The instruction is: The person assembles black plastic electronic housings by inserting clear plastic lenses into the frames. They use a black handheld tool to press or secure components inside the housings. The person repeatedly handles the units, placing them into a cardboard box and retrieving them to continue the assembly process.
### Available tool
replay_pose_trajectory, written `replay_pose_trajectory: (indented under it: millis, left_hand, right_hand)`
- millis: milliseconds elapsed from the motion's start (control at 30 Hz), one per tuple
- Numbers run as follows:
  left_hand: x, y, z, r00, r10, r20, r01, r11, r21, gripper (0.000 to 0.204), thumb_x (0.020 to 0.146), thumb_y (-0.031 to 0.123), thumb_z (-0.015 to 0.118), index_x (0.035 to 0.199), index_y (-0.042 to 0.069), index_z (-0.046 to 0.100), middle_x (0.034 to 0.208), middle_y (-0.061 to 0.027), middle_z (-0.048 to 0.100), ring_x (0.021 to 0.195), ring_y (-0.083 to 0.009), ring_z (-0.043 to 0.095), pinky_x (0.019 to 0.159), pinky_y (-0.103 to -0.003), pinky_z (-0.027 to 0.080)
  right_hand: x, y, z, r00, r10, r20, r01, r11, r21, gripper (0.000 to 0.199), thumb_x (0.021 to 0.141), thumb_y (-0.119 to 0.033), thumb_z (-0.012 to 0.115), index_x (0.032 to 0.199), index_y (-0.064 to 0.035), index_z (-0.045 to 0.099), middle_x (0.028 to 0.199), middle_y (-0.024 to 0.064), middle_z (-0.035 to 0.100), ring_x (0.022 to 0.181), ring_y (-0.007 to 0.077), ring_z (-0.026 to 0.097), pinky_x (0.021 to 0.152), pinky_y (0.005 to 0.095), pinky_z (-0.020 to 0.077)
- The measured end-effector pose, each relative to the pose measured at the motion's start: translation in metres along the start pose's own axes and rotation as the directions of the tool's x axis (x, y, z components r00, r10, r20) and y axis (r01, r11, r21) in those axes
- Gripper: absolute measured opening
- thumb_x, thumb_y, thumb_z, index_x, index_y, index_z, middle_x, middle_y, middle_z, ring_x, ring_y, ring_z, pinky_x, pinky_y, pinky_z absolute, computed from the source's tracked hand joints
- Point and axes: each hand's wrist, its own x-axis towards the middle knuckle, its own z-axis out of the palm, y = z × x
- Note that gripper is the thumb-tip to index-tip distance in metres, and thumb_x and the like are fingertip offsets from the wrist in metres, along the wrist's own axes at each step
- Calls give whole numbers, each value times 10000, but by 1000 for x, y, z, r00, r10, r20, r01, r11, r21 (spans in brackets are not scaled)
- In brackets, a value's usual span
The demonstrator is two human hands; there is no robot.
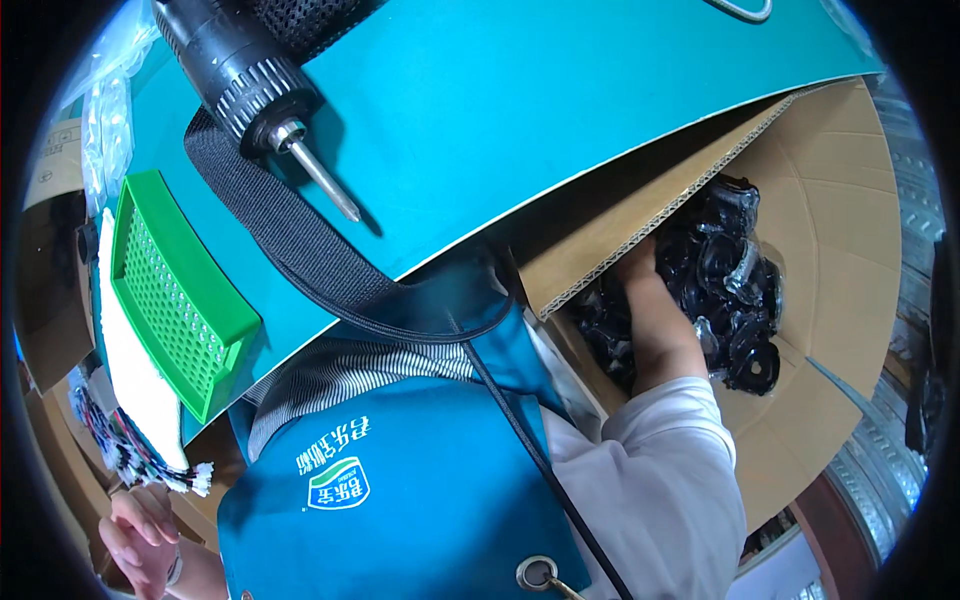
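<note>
My right arm reaches down into a cardboard box (835, 190) at the right. Its hand (636, 262) is mostly hidden behind the box's near flap, among shiny black plastic parts (715, 275); the fingers do not show. At the lower left, my left hand (140, 528) hangs beside the bench with fingers loosely bent and nothing visible in them. Close above it lie bundled wires with white connector ends (185, 477). A green perforated tray (180, 295) holding rows of small screws sits on the bench's left edge.
A black electric screwdriver (255, 95) hangs bit-down over the teal bench mat (520, 110). A black strap (270, 220) loops from the bench toward my blue apron (400, 470). Clear plastic bags (108, 120) and a cardboard box (50, 230) are at the far left.
</note>
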Motion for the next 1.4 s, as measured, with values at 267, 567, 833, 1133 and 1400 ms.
replay_pose_trajectory:
  millis: [267, 567, 833, 1133, 1400]
  left_hand:
    - [-1, -10, -4, 998, 9, 67, -10, 1000, 15, 489, 652, 546, 710, 957, 219, 513, 983, -27, 459, 775, -124, 451, 659, -262, 286]
    - [-24, -25, -21, 997, 49, 52, -51, 998, 44, 493, 638, 545, 718, 956, 216, 533, 991, -26, 461, 780, -127, 446, 666, -256, 296]
    - [-43, -30, -30, 996, 86, -9, -85, 993, 78, 516, 644, 551, 706, 982, 213, 511, 997, -32, 444, 795, -135, 427, 659, -274, 277]
    - [-20, -30, -13, 991, 100, 93, -106, 992, 67, 546, 647, 573, 694, 1018, 214, 516, 1009, -35, 454, 805, -141, 427, 666, -277, 280]
    - [-2, -38, 5, 965, 257, 44, -256, 966, -32, 512, 681, 458, 715, 1004, 76, 608, 997, -195, 551, 822, -269, 572, 665, -337, 433]
  right_hand:
    - [-70, -60, -61, 776, -11, 631, 3, 1000, 14, 844, 641, -319, 736, 1358, -275, 291, 1417, 168, 224, 1301, 365, 202, 960, 526, 302]
    - [-75, -89, -65, 821, 135, 554, -68, 988, -140, 868, 627, -420, 738, 1355, -301, 281, 1415, 173, 221, 1306, 343, 208, 917, 504, 334]
    - [-102, -52, -59, 880, 293, 373, -323, 946, 19, 425, 810, -322, 524, 1225, -238, 493, 1314, 173, 352, 1164, 300, 354, 860, 450, 394]
    - [-84, -54, -18, 817, 471, 334, -429, 882, -195, 317, 891, -279, 412, 1180, -268, 543, 1326, 119, 364, 1247, 306, 267, 860, 442, 370]
    - [-117, -36, -64, 574, 771, 276, -785, 422, 454, 235, 864, -198, 472, 1016, -116, 630, 1180, 136, 518, 1105, 302, 498, 848, 395, 466]
